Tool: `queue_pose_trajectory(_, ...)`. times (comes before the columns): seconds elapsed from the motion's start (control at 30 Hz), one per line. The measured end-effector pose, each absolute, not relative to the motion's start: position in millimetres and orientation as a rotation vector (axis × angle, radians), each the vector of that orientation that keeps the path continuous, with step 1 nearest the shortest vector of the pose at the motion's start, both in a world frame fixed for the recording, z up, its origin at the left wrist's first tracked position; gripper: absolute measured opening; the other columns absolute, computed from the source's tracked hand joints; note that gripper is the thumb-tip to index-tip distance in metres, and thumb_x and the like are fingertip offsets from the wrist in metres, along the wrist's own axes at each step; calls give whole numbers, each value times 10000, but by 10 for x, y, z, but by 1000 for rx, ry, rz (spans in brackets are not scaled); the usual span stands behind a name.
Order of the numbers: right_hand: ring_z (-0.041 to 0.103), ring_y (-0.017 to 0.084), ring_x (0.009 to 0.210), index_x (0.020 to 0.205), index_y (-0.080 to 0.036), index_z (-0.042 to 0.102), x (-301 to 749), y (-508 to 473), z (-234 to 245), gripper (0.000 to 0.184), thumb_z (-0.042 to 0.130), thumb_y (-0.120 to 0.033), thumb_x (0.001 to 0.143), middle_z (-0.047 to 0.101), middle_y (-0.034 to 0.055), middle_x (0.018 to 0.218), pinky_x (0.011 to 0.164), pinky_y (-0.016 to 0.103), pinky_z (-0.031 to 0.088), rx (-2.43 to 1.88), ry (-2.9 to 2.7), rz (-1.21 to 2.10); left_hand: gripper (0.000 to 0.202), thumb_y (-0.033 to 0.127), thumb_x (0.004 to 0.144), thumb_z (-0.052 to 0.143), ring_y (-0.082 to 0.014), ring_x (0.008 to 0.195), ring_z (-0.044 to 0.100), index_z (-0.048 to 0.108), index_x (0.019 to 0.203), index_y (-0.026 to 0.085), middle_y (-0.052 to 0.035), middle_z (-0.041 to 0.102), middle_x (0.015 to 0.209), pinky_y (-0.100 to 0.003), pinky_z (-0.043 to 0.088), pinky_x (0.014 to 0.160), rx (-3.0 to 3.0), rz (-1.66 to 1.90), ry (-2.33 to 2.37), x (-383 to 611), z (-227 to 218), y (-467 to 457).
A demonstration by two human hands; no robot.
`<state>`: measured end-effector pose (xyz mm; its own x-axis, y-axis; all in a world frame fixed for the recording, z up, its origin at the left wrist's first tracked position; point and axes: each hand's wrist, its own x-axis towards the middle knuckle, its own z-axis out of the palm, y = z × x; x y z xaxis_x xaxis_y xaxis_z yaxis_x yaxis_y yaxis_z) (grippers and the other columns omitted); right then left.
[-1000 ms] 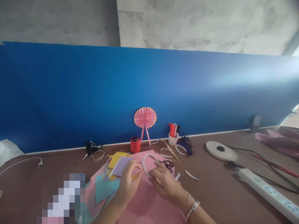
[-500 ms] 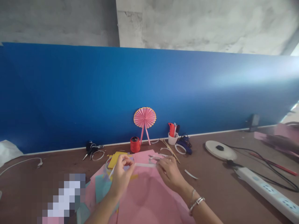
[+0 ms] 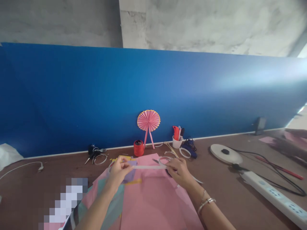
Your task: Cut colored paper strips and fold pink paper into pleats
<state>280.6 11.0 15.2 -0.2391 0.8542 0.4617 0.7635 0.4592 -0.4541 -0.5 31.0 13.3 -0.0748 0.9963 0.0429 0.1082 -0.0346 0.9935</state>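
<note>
A narrow strip of white tape (image 3: 148,167) is stretched level between my two hands, above the pink paper. My left hand (image 3: 120,169) pinches its left end, beside purple paper (image 3: 129,174) and yellow paper (image 3: 119,158). At the strip's right end, my right hand (image 3: 178,171) grips it with fingers closed. Just behind that hand lies a white ring (image 3: 165,158), with a thin pointed dark tip showing at its left. Pink sheets (image 3: 153,201) are spread beneath both hands, and teal paper (image 3: 107,195) lies under my left forearm.
A pleated pink paper fan (image 3: 148,120) leans on the blue partition, beside a red pot (image 3: 138,148). Further right are a white cup (image 3: 177,142) of tools, a round white pad (image 3: 225,154) and a power strip (image 3: 275,195). Keys (image 3: 92,153) lie left.
My hands have moved apart, so a longer length of the white strip shows between them. The left hand shifted left and the right hand shifted right.
</note>
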Motion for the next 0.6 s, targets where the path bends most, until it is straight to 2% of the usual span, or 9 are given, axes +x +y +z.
queue_pose_trajectory(0.33, 608, 162, 711, 823, -256, 715, 2857, 160, 98, 265, 456, -201, 821, 680, 4, 690, 835, 355, 364, -1310, -2044, 196, 368, 326, 569, 694, -125, 518, 513, 453, 826, 220, 67, 586, 554, -223, 336, 533, 1311, 1225, 1322, -62, 130, 344)
queue_pose_trajectory(0.47, 604, 160, 670, 809, -244, 716, 2876, 183, 74, 253, 467, -202, 815, 679, 8, 660, 841, 364, 384, -1278, -2040, 173, 372, 335, 568, 700, -120, 503, 511, 460, 827, 218, 68, 582, 554, -218, 332, 518, 1288, 1248, 1311, -54, 123, 338)
queue_pose_trajectory(0.6, 643, 182, 753, 820, -249, 720, 2874, 184, 55, 273, 458, -176, 812, 719, 23, 753, 877, 389, 390, -1283, -2062, 185, 373, 334, 569, 706, -126, 512, 521, 466, 829, 217, 63, 588, 557, -218, 334, 517, 1280, 1240, 1319, -52, 99, 341)
